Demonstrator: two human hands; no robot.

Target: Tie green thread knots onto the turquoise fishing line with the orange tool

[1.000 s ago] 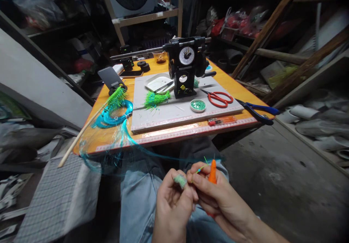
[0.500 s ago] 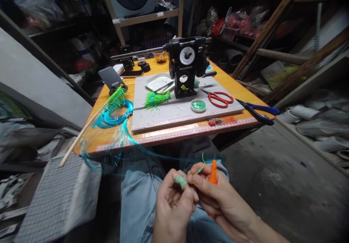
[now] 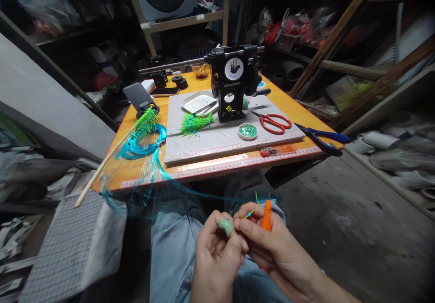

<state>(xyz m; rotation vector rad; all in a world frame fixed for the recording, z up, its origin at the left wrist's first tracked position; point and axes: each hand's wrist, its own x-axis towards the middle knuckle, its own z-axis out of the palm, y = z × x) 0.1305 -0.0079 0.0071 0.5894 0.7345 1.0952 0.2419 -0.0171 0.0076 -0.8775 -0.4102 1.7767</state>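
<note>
In the head view, the left hand (image 3: 215, 251) pinches a pale green roll (image 3: 224, 225) between thumb and fingertips, its other fingers curled in. The right hand (image 3: 272, 241) meets it at the fingertips, thumb and forefinger pressed together on a thin green strand (image 3: 253, 212) that carries a blue bead (image 3: 249, 214) and bends upward at its free end. An orange tool (image 3: 267, 219) stands up out of the same hand, gripped by the curled fingers; how they wrap it below cannot be told. Roll, strand and tool are all above the person's lap, in front of the table (image 3: 288, 103).

On the table lies a grey board (image 3: 217, 143), bearing a black winder (image 3: 222, 109), a green tuft (image 3: 195, 123), a dish (image 3: 248, 139) of green beads (image 3: 248, 131) and red scissors (image 3: 269, 116). Pliers (image 3: 314, 133) lie at its right edge. To its left, a blue coil (image 3: 127, 151) lies beside a stick (image 3: 102, 169) with a bristly green end.
</note>
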